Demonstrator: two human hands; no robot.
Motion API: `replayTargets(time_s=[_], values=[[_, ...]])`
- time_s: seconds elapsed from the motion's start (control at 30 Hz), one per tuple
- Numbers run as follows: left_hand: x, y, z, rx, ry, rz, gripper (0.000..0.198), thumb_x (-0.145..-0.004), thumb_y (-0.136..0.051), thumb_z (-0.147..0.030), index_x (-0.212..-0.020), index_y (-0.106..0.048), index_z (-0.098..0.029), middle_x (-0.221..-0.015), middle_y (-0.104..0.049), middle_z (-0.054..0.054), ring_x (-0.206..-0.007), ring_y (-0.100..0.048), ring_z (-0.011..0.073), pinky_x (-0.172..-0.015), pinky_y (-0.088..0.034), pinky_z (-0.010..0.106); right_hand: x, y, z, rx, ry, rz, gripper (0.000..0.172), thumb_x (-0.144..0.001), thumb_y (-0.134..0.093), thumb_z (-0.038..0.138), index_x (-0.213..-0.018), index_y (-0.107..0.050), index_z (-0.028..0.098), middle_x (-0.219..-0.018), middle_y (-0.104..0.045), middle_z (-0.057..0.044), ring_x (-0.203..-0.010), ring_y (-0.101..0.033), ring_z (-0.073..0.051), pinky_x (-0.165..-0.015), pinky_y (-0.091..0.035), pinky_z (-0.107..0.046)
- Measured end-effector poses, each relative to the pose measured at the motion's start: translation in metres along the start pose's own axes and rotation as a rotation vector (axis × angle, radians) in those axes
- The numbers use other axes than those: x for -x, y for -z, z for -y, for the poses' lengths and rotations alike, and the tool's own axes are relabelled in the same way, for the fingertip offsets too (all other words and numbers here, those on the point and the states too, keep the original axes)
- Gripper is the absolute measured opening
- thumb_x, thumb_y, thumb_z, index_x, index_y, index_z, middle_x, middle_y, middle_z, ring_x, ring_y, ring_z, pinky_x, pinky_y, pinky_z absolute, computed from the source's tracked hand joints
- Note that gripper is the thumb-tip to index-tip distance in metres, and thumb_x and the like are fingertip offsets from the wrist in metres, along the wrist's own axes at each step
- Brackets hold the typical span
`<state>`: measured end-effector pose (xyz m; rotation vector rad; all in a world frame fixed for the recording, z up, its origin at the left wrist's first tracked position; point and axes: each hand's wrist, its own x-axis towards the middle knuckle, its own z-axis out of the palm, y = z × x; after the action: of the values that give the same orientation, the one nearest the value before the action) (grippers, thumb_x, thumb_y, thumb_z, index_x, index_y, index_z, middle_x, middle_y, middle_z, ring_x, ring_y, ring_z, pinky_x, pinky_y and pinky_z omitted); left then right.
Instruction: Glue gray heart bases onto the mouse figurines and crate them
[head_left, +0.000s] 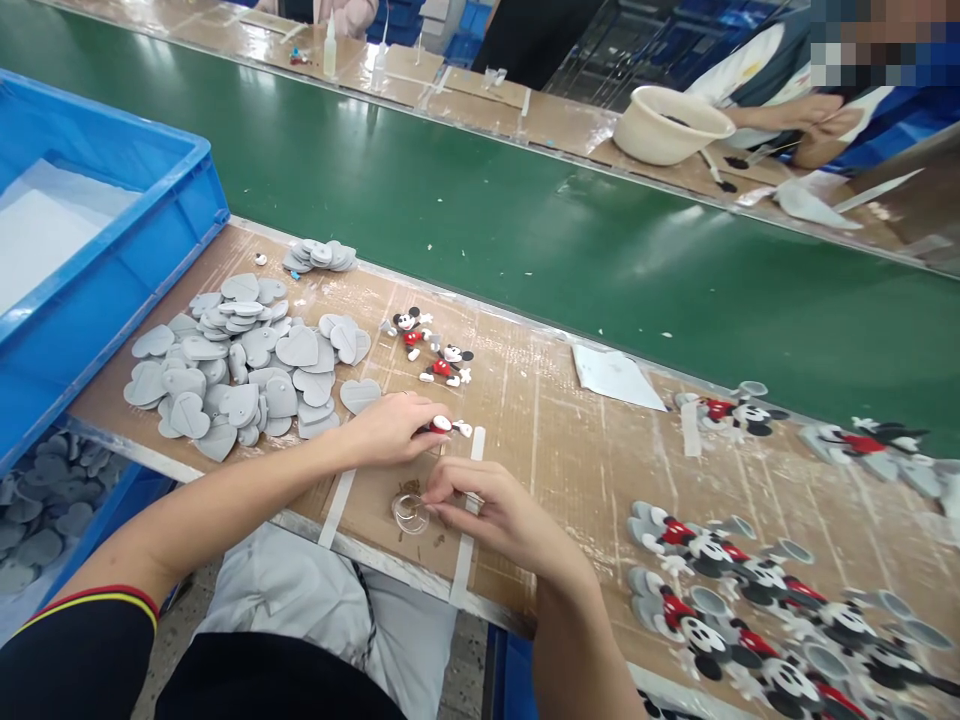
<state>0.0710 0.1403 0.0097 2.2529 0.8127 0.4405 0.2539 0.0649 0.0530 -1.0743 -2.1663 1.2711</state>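
My left hand [401,428] is closed around a small Mickey Mouse figurine [442,425], whose red and white parts stick out past the fingers. Pinched in my right hand [487,505] is a thin stick [417,504], small and partly hidden, with its tip at a small clear cup [409,516]. Brown smears mark the board around that cup. Two more Mickey figurines, one upper [410,330] and one lower [448,365], lie just beyond my left hand. A grey heart-shaped piece [361,395] rests beside my left wrist, at the edge of a large heap of grey hearts [247,365].
Rows of Mickey figurines on grey bases [705,550] cover the bench at right. A blue crate [172,200] stands at left. Beyond the bench runs a green conveyor belt [480,220]. Across it, a person works near a cream bowl [660,130]. A white paper [616,377] lies near the belt.
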Motion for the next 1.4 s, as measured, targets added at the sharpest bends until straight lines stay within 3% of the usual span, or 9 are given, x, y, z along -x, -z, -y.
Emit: replayTargets(time_s=[0.33,0.6,0.87,1.4], values=[[-0.0001,-0.0005,-0.0002,0.002,-0.003,0.001,0.021,-0.097,-0.053,-0.030,-0.111,-0.063,-0.018,-0.107,-0.073,0.007,-0.102,-0.065,0.0234,-0.088,-0.047,0.033,0.0001,0.0004,-0.0016,-0.025,-0.029,0.037,0.017,-0.094,-0.062,0.027,-0.080,-0.067,0.020,-0.079,-0.071,-0.002,-0.074,-0.064,-0.015,-0.068,-0.048,-0.027],[0.0007,0.0010,-0.0011,0.002,0.016,-0.002,0.022,-0.096,-0.055,-0.030,-0.112,-0.064,-0.018,-0.104,-0.072,0.009,-0.101,-0.066,0.0247,-0.087,-0.048,0.034,0.0035,0.0094,-0.0001,-0.203,-0.160,-0.045,0.019,-0.092,-0.064,0.033,-0.080,-0.068,0.019,-0.079,-0.073,-0.003,-0.073,-0.067,-0.016,-0.068,-0.052,-0.028],[0.0002,0.0013,-0.0013,-0.001,0.002,0.001,0.020,-0.097,-0.055,-0.030,-0.109,-0.064,-0.018,-0.100,-0.072,0.007,-0.098,-0.066,0.0231,-0.085,-0.048,0.032,0.0019,0.0047,0.0026,-0.122,-0.042,-0.033,0.015,-0.092,-0.065,0.028,-0.080,-0.068,0.020,-0.087,-0.071,-0.005,-0.081,-0.067,-0.016,-0.076,-0.053,-0.030],[-0.0001,-0.0007,0.0007,-0.020,-0.006,-0.005,0.020,-0.096,-0.055,-0.029,-0.111,-0.063,-0.019,-0.105,-0.072,0.007,-0.101,-0.065,0.0235,-0.087,-0.047,0.033,-0.0021,0.0015,0.0023,-0.126,-0.040,-0.002,0.018,-0.093,-0.063,0.030,-0.079,-0.069,0.021,-0.087,-0.071,-0.005,-0.084,-0.067,-0.018,-0.076,-0.053,-0.031]])
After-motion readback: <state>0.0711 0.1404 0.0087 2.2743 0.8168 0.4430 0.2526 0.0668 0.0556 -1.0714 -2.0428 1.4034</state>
